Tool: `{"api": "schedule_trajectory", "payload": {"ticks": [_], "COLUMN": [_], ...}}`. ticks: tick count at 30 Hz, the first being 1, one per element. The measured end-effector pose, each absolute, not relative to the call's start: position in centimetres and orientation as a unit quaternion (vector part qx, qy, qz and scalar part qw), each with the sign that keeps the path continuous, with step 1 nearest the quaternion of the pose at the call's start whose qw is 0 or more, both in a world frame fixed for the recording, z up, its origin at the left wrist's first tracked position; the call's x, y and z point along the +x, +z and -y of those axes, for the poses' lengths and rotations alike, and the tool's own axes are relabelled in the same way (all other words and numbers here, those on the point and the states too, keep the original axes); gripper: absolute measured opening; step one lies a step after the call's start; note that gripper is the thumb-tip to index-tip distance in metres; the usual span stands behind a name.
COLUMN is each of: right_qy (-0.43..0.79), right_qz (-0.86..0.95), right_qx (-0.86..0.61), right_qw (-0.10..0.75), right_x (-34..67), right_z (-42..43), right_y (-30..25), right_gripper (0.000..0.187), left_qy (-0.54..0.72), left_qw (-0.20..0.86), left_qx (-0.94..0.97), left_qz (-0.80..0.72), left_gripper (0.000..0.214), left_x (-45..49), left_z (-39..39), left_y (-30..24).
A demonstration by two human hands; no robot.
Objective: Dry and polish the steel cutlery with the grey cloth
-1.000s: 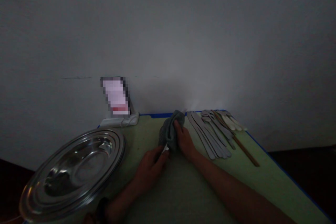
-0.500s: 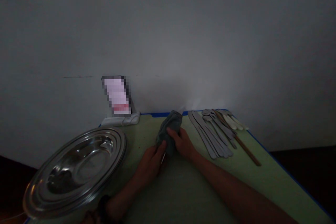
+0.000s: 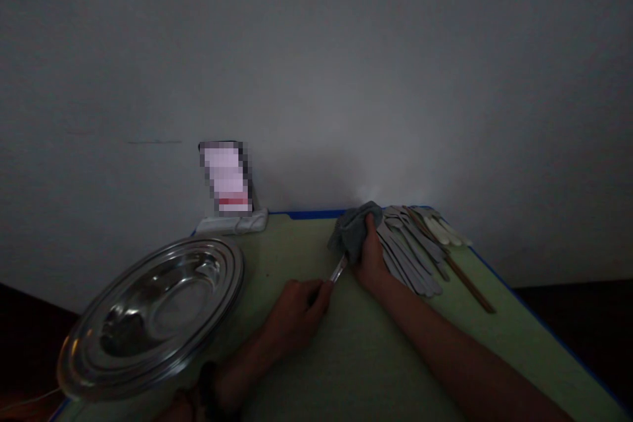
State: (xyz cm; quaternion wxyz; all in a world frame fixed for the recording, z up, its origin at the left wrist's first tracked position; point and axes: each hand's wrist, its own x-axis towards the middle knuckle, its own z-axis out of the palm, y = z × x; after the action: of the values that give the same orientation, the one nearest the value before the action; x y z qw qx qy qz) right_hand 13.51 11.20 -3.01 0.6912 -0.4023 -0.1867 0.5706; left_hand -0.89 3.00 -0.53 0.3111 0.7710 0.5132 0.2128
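Note:
Over the middle of the table, my left hand (image 3: 302,308) is closed on a shiny piece of metal cutlery (image 3: 339,270). Its far end runs into a grey cloth (image 3: 355,227), so I cannot tell what kind of cutlery it is. My right hand (image 3: 372,257) grips that cloth, wrapped around the hidden end, with the thumb up along its right side. Right beside this hand lies a row of table knives (image 3: 405,262), with several spoons (image 3: 395,219) behind them.
A stack of wide steel dishes (image 3: 180,306) stands at the left of the green table (image 3: 291,247). A propped phone (image 3: 226,178) leans by the wall above a white object (image 3: 232,221). Wooden chopsticks (image 3: 469,282) and white-handled pieces (image 3: 440,229) lie at the right.
My right hand and the cloth have moved right, towards the knives. My hands are farther apart, and a length of metal now shows between them. The view has shifted slightly.

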Motion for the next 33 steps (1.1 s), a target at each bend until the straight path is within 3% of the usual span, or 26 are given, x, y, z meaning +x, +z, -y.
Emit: {"api": "schedule_trajectory", "payload": {"ticks": [4,10,14,21,27,33], "right_qy": [0.584,0.487,0.476,0.67,0.683,0.655], "right_qz": [0.225,0.43,0.429,0.264,0.317,0.396], "right_qx": [-0.41,-0.505,-0.515,-0.371,-0.313,-0.34], "right_qw": [0.663,0.568,0.569,0.586,0.578,0.546], "right_x": [13.4,12.6,12.7,13.4,13.7,13.4], "right_z": [-10.6,-9.2,-9.3,-10.0,-9.8,-9.6], "right_y": [-2.7,-2.2,-2.0,-2.3,-2.8,-2.6], "right_gripper": [0.038,0.04,0.042,0.036,0.021,0.026], "left_qy": [0.223,0.256,0.262,0.265,0.272,0.275], "left_qw": [0.327,0.38,0.438,0.466,0.473,0.46], "left_qx": [0.766,0.724,0.687,0.667,0.667,0.655], "left_qz": [-0.507,-0.515,-0.517,-0.518,-0.506,-0.533], "left_gripper": [0.037,0.042,0.046,0.045,0.045,0.046], "left_x": [-1.0,-1.0,-1.1,-1.2,-1.0,-1.1], "left_z": [-3.0,-3.1,-3.4,-3.7,-3.4,-3.5], "left_y": [-0.7,-0.8,-0.8,-0.9,-0.8,-0.6]}}
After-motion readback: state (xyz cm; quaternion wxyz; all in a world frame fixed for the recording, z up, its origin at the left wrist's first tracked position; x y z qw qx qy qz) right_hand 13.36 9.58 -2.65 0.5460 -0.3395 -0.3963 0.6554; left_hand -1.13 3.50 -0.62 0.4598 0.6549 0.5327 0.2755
